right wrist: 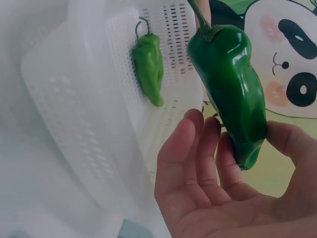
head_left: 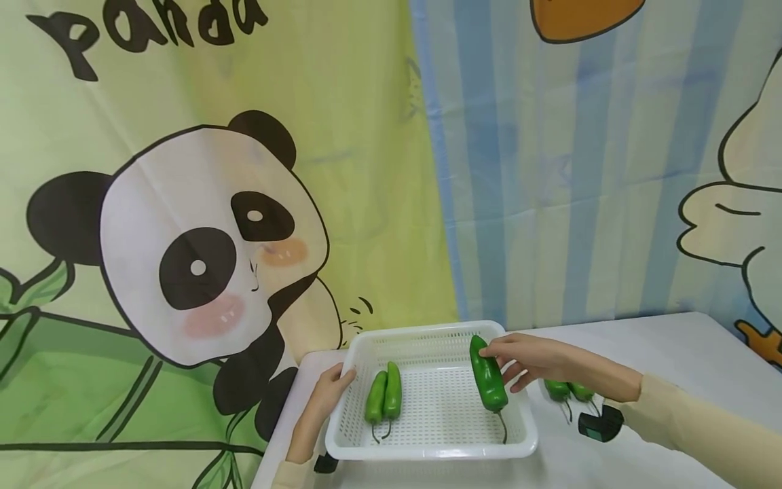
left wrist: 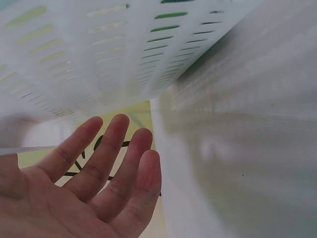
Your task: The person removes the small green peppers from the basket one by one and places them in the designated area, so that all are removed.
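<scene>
A white perforated plastic basket (head_left: 427, 451) stands on the table. Two green peppers (head_left: 384, 392) lie side by side in its left part. My right hand (head_left: 530, 360) pinches a larger dark green pepper (head_left: 487, 373) near its tip, above the basket's right side; its stem points down in the head view. That pepper (right wrist: 230, 74) fills much of the right wrist view, thumb on one side and fingers on the other. My left hand (head_left: 330, 390) holds the basket's left rim, thumb over the edge, its fingers (left wrist: 133, 186) outside the wall.
More green peppers (head_left: 565, 390) lie on the white table (head_left: 672, 353) right of the basket, partly hidden by my right forearm. A curtain (head_left: 366, 170) with a printed panda hangs directly behind the table.
</scene>
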Demonstrator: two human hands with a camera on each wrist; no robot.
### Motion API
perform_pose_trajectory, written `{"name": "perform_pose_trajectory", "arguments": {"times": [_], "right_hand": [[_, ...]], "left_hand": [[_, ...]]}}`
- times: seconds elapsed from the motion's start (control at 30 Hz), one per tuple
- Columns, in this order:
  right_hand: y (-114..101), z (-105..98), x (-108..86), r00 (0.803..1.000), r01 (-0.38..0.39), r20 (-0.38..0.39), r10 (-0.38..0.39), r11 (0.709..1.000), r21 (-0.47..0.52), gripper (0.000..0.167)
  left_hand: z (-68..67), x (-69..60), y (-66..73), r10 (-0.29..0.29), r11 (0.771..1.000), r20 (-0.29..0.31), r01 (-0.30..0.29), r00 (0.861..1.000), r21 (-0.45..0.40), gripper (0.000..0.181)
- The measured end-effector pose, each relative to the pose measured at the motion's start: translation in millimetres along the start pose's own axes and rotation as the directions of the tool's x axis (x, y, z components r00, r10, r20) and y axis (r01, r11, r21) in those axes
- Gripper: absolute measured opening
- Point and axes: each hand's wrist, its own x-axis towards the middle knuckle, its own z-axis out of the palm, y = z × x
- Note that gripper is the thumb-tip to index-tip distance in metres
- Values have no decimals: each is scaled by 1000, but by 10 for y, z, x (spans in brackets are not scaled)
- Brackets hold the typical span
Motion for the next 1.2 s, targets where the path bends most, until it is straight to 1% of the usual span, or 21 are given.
{"name": "perform_pose_trajectory", "arguments": {"times": [0.17, 0.33, 0.43, 0.47, 0.6, 0.67, 0.7, 0.83, 0.97, 1.07, 1.17, 1.2], "right_hand": [[115, -142, -119, 999, 15, 51, -17, 1000, 27, 37], [204, -286, -194, 998, 20, 66, -22, 999, 28, 37], [238, -372, -262, 994, 49, 96, -53, 998, 40, 35], [247, -399, -292, 992, 63, 106, -67, 997, 42, 35], [314, -521, -415, 984, 105, 137, -112, 993, 54, 35], [370, -588, -486, 985, 109, 131, -115, 993, 55, 36], [408, -626, -517, 986, 105, 126, -113, 992, 62, 36], [559, -756, -620, 989, 93, 104, -101, 992, 80, 33], [700, -854, -666, 995, 64, 67, -69, 995, 80, 33], [815, -932, -687, 999, 32, 39, -35, 997, 70, 35], [933, -1046, -697, 1000, 5, 27, -6, 999, 51, 36], [970, -1088, -697, 1000, 0, 22, -1, 999, 40, 37]], "left_hand": [[1, -13, 4, -7, 1000, 2, 7, 1000, 1, 46], [-11, -31, 5, -13, 1000, -1, 13, 1000, -3, 48], [-7, -33, -8, -10, 1000, 2, 10, 1000, -15, 49], [-2, -53, 26, -12, 1000, 0, 12, 1000, -17, 48], [0, -61, 23, -12, 1000, -4, 12, 1000, -23, 46], [-2, -68, 32, -14, 1000, -3, 13, 1000, -17, 46], [-4, -48, -3, -12, 1000, 0, 12, 1000, -15, 46], [7, -34, -6, -8, 1000, 5, 8, 1000, 1, 45], [14, -23, 13, 11, 1000, 4, -11, 1000, 23, 44], [16, -20, 36, 9, 999, 1, -9, 1000, 33, 44], [14, -23, 51, 4, 999, -2, -4, 1000, 39, 44], [12, -24, 53, -6, 999, -7, 6, 1000, 38, 44]]}}
